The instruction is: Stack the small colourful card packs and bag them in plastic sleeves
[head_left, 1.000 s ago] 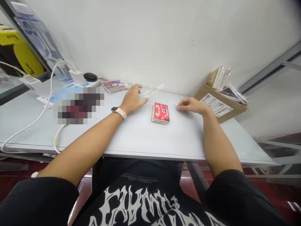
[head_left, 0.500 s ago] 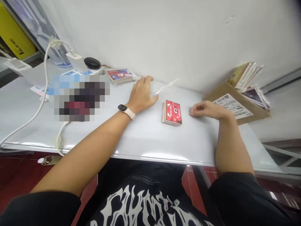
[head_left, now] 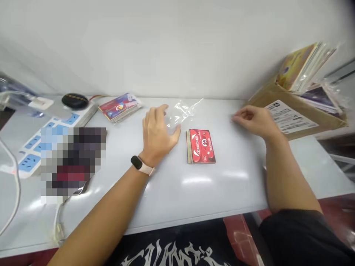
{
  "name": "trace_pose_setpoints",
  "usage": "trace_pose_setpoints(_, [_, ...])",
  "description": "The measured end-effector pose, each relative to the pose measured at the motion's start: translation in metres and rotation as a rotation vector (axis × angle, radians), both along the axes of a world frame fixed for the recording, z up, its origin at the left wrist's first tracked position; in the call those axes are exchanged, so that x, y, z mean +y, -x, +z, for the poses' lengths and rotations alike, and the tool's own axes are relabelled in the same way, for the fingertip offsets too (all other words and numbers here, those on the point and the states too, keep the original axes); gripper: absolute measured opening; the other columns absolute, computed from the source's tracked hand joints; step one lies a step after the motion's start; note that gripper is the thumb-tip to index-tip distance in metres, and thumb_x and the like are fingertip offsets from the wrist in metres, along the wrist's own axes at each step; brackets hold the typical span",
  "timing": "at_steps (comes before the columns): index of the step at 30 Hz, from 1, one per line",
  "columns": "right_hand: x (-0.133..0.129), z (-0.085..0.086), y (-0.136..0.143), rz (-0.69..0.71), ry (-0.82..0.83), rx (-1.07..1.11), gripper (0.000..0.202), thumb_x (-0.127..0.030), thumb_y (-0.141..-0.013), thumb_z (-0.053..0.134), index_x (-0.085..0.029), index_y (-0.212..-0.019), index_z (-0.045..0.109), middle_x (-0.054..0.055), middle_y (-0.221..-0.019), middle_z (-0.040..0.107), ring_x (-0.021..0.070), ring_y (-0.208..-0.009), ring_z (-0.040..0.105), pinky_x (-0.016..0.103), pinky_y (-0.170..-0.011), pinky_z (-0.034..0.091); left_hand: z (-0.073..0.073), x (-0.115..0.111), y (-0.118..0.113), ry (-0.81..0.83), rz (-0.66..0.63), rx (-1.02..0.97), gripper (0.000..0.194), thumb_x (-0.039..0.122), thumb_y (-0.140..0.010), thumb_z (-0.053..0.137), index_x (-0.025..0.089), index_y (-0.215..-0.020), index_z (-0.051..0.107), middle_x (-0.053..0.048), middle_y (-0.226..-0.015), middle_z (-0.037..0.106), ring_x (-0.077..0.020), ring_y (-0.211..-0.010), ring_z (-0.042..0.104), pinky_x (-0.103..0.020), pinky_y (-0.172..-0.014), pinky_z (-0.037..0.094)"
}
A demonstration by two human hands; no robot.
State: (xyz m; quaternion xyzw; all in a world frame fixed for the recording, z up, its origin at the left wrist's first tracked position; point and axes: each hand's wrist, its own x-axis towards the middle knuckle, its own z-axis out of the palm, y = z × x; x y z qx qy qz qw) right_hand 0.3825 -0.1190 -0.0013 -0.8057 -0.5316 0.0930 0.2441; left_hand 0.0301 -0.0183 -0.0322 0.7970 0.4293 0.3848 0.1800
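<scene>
A stack of cards (head_left: 202, 146) with a red top card lies on the white table between my hands. My left hand (head_left: 158, 135), with a watch at its wrist, is open, thumb and fingers apart, just left of a clear plastic sleeve (head_left: 181, 112) lying near the wall. My right hand (head_left: 256, 122) is held to the right of the stack, thumb and forefinger pinched together; anything between the fingertips is too small to make out. Beyond my left hand sits another card stack (head_left: 120, 107) in clear wrapping.
At the right, a cardboard box (head_left: 291, 114) holds wrapped cards (head_left: 299, 68). On the left are a power strip (head_left: 31, 155), white cables, a black oval case (head_left: 74, 101) and a pixelated dark object (head_left: 80, 159). A wall runs behind the table (head_left: 210, 195).
The camera view has turned and shifted, so the table appears more level. My right hand has moved back and away from the red-topped stack. My left hand stays open beside the plastic sleeve.
</scene>
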Motion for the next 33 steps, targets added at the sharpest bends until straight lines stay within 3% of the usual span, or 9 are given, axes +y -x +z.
trace_pose_setpoints(4, [0.009, -0.004, 0.003, 0.031, -0.105, -0.120, 0.011, -0.034, -0.089, 0.072, -0.024, -0.083, 0.069, 0.006, -0.071, 0.070, 0.0199, -0.064, 0.060, 0.039, -0.070, 0.047, -0.003, 0.006, -0.004, -0.075, 0.034, -0.031, 0.057, 0.028, -0.087, 0.075, 0.023, -0.138, 0.049, -0.011, -0.116, 0.062, -0.0300, -0.107, 0.063, -0.050, -0.099, 0.052])
trace_pose_setpoints(8, [0.015, 0.000, 0.023, 0.214, -0.224, -0.091, 0.015, -0.037, -0.091, 0.071, -0.024, -0.084, 0.070, 0.001, -0.067, 0.066, 0.0170, -0.059, 0.055, 0.034, -0.064, 0.044, -0.004, 0.011, -0.007, -0.132, 0.038, -0.076, 0.059, 0.029, -0.084, 0.076, 0.020, -0.138, 0.054, -0.009, -0.111, 0.062, -0.0263, -0.098, 0.062, -0.048, -0.094, 0.053])
trace_pose_setpoints(13, [0.015, 0.006, 0.061, 0.441, -0.268, 0.068, 0.010, -0.032, -0.098, 0.069, -0.024, -0.092, 0.070, -0.001, -0.078, 0.071, 0.0151, -0.061, 0.057, 0.032, -0.064, 0.043, -0.001, 0.013, -0.007, -0.136, 0.045, -0.063, 0.060, 0.031, -0.083, 0.080, 0.020, -0.137, 0.057, -0.008, -0.113, 0.064, -0.0246, -0.095, 0.063, -0.045, -0.090, 0.056])
trace_pose_setpoints(19, [0.014, -0.005, 0.087, 0.579, -0.121, 0.173, 0.015, -0.037, -0.103, 0.069, -0.022, -0.106, 0.068, 0.005, -0.102, 0.073, 0.0200, -0.085, 0.065, 0.037, -0.084, 0.048, -0.001, 0.012, -0.005, -0.122, 0.063, 0.003, 0.064, 0.032, -0.081, 0.084, 0.022, -0.138, 0.058, -0.008, -0.115, 0.065, -0.0234, -0.094, 0.065, -0.044, -0.091, 0.058])
trace_pose_setpoints(23, [0.013, -0.010, 0.089, 0.627, -0.028, 0.283, 0.012, -0.035, -0.106, 0.065, -0.023, -0.107, 0.067, 0.005, -0.105, 0.071, 0.0214, -0.092, 0.064, 0.040, -0.090, 0.048, -0.001, 0.012, -0.003, -0.051, 0.080, 0.018, 0.067, 0.032, -0.081, 0.085, 0.023, -0.141, 0.057, -0.007, -0.116, 0.065, -0.0236, -0.098, 0.067, -0.045, -0.093, 0.058])
trace_pose_setpoints(28, [0.014, -0.010, 0.090, 0.636, 0.011, 0.325, 0.014, -0.037, -0.105, 0.068, -0.025, -0.112, 0.067, 0.006, -0.110, 0.070, 0.0222, -0.094, 0.063, 0.042, -0.092, 0.048, 0.005, 0.013, 0.000, -0.023, 0.044, 0.042, 0.067, 0.031, -0.081, 0.086, 0.022, -0.141, 0.056, -0.007, -0.117, 0.065, -0.0251, -0.101, 0.068, -0.044, -0.091, 0.059])
trace_pose_setpoints(33, [0.016, -0.011, 0.096, 0.647, 0.006, 0.287, 0.033, -0.050, -0.097, 0.078, -0.028, -0.121, 0.068, 0.007, -0.115, 0.068, 0.0252, -0.099, 0.064, 0.042, -0.089, 0.048, 0.012, 0.017, 0.003, -0.058, -0.012, 0.061, 0.063, 0.030, -0.085, 0.082, 0.020, -0.141, 0.055, -0.010, -0.116, 0.065, -0.0255, -0.103, 0.066, -0.041, -0.086, 0.059])
